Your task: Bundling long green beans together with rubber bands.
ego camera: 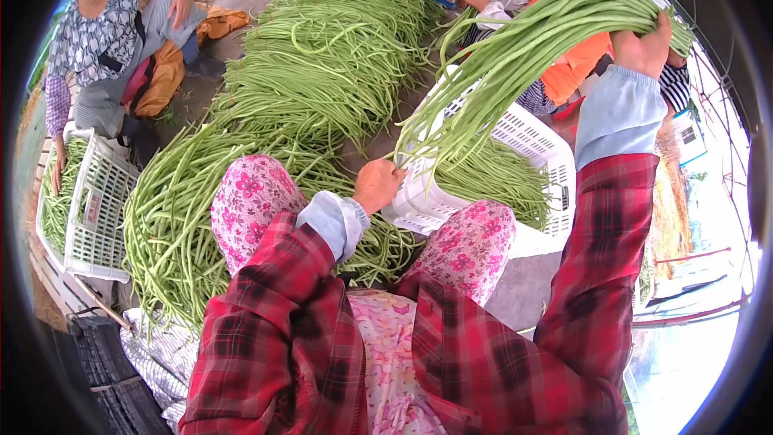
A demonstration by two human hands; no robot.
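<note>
My right hand (646, 45), raised at the upper right, grips a thick bundle of long green beans (543, 30) near one end. The bundle arches to the left, and its loose ends hang down over a white plastic crate (558, 163). My left hand (378, 184) is at the crate's left side, fingers curled by the tips of the hanging beans; whether it pinches any of them is unclear. More long beans (495, 178) lie inside the crate. A loose heap of long beans (181, 223) spreads before my knees and to the left.
Tied bundles of long beans (338, 30) form a long pile running away ahead. A person (102, 42) at the left rests a hand in another white crate (99, 211) of beans. A person in orange (580, 66) sits at the upper right. Dark bundled material (115, 368) lies at the lower left.
</note>
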